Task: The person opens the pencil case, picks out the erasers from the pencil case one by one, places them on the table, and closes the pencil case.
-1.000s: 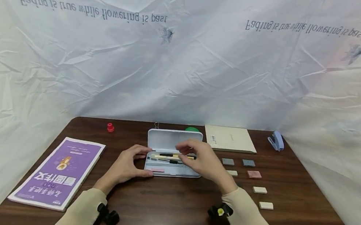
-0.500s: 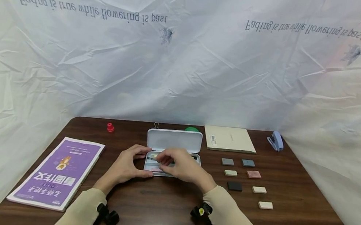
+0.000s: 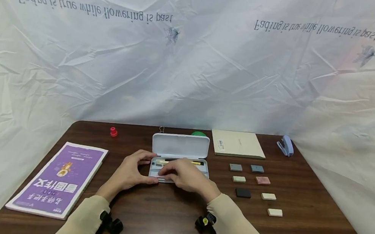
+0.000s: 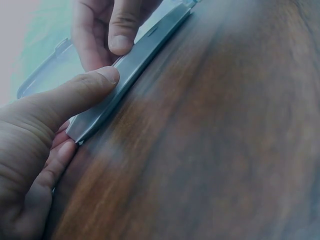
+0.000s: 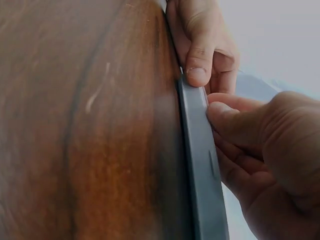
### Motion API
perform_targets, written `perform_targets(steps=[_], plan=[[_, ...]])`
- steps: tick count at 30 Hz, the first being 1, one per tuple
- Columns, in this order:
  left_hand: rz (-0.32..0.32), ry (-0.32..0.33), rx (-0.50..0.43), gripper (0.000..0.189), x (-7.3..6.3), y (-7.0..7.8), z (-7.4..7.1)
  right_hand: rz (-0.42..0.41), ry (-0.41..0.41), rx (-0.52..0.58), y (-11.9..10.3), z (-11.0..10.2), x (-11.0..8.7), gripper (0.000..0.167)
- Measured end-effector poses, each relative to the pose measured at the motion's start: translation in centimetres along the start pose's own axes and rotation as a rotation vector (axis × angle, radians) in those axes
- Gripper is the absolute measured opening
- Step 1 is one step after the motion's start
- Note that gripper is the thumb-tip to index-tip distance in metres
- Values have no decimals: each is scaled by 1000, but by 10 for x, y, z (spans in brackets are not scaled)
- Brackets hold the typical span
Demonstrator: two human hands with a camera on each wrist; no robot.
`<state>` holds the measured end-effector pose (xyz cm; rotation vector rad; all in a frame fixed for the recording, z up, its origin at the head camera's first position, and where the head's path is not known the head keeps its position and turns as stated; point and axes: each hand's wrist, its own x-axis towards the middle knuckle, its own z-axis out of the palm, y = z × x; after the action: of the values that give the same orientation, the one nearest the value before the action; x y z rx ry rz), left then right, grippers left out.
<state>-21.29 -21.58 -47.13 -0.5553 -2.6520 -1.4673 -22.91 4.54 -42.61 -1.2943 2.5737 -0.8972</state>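
An opened white pencil case point(image 3: 180, 145) lies on the table with its lid raised at the back. My left hand point(image 3: 130, 170) grips its left end, the thumb on the front wall and the fingers round the far side. Inside lie pens and a yellow pencil point(image 3: 160, 161). My right hand point(image 3: 186, 174) reaches into the front compartment, thumb and index finger pinched together at a thin pink strip point(image 3: 160, 177), which they mostly cover. In the right wrist view, those fingertips point(image 5: 220, 111) sit just behind the case's front wall point(image 5: 200, 150), close to my left thumb.
Several block erasers point(image 3: 242, 193) lie to the right in white, pink, grey and black. A purple book point(image 3: 60, 180) is at the left. Along the back are a red cap-like piece point(image 3: 113, 131), a binder clip point(image 3: 161, 129), a cream notebook point(image 3: 238, 144) and a blue stapler point(image 3: 286, 145).
My right hand has moved left and down from above the pens into the front of the case, its fingertips at the pink strip. My left hand has kept its grip on the case.
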Motion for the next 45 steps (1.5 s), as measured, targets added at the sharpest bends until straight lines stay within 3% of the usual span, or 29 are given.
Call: perform_targets(steps=[4, 12, 25, 33, 39, 45], plan=[[-7, 0, 3, 88, 0, 0, 0, 33, 45, 49, 0, 2, 1, 24], [18, 9, 7, 86, 0, -1, 0, 75, 53, -15, -9, 0, 2, 20], [9, 7, 12, 87, 0, -1, -2, 0, 253, -64, -14, -28, -14, 24], [-5, -2, 38, 88, 0, -1, -1, -19, 428, -108, -2, -58, -54, 25], [-11, 5, 49, 87, 0, 0, -2, 29, 495, -115, 7, -83, -91, 36], [-13, -3, 49, 87, 0, -2, -1, 100, 551, -205, 18, -99, -138, 40]])
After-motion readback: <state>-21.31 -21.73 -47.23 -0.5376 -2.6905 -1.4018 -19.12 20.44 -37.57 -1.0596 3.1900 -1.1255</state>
